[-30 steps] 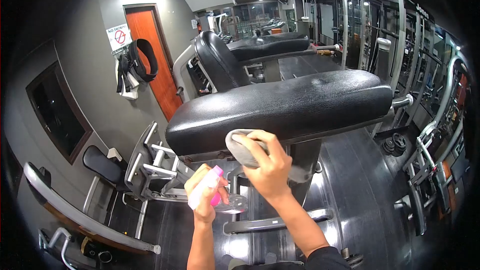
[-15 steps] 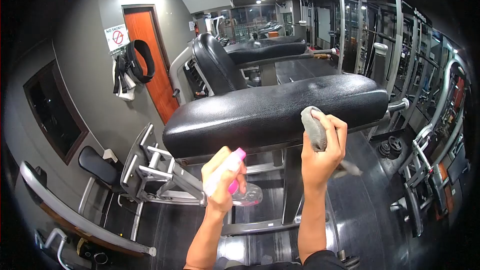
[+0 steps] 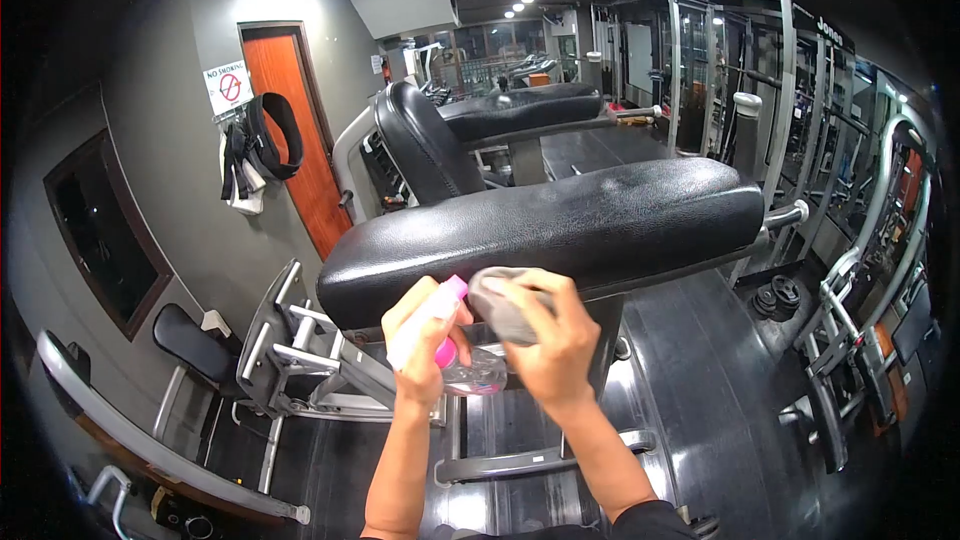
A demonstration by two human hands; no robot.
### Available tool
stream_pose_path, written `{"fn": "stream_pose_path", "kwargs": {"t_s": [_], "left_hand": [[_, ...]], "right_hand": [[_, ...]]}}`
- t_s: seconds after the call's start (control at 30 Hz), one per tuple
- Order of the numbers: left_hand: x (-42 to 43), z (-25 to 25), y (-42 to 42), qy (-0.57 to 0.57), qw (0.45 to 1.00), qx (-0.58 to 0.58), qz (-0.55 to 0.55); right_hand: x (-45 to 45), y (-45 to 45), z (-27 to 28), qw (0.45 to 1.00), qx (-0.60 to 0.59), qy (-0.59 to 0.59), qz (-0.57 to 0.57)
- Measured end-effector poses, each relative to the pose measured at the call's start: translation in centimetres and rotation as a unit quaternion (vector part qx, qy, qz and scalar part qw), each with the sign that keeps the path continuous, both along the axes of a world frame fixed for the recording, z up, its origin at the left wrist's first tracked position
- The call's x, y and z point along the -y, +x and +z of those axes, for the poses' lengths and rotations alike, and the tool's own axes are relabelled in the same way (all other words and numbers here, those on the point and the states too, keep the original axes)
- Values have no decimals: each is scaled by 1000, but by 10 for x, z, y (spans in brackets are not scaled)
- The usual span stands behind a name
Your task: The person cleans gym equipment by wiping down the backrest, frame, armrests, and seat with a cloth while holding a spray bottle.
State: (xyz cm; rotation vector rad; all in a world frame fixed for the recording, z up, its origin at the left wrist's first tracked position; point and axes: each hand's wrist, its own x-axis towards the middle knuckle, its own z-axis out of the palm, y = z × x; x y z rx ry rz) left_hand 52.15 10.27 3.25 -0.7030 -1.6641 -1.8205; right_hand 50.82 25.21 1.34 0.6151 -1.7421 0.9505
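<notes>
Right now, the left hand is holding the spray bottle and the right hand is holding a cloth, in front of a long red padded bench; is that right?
Not quite: in the head view, the long padded bench is black; the rest stands.

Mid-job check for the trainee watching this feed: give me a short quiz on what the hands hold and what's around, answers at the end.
1. Multiple choice: what colour is the nozzle of the spray bottle in the left hand?
A) green
B) pink
C) yellow
2. True or false: the right hand holds a grey cloth.
3. Fill in the blank: the wall sign beside the door reads "NO ____".

Key: 1 B; 2 true; 3 SMOKING.
</notes>
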Motion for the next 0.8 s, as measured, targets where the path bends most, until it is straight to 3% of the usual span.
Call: {"fn": "stream_pose_path", "kwargs": {"t_s": [0.2,0.33,0.47,0.57,0.8], "left_hand": [[13,-1,-4,-76,997,-4,-7],[15,-3,-6,-86,996,-13,-12],[17,-5,-6,-85,996,-17,-7],[19,-9,-9,-103,994,-40,13],[16,-10,-9,-129,989,-62,45]], "right_hand": [[-58,-11,12,964,-43,-193,-180],[-36,-14,8,979,-76,-134,-135],[-4,-5,-18,999,-27,-32,-14],[-26,-11,-25,998,-45,-11,-32],[-58,-26,-10,960,-90,-214,-158]]}}
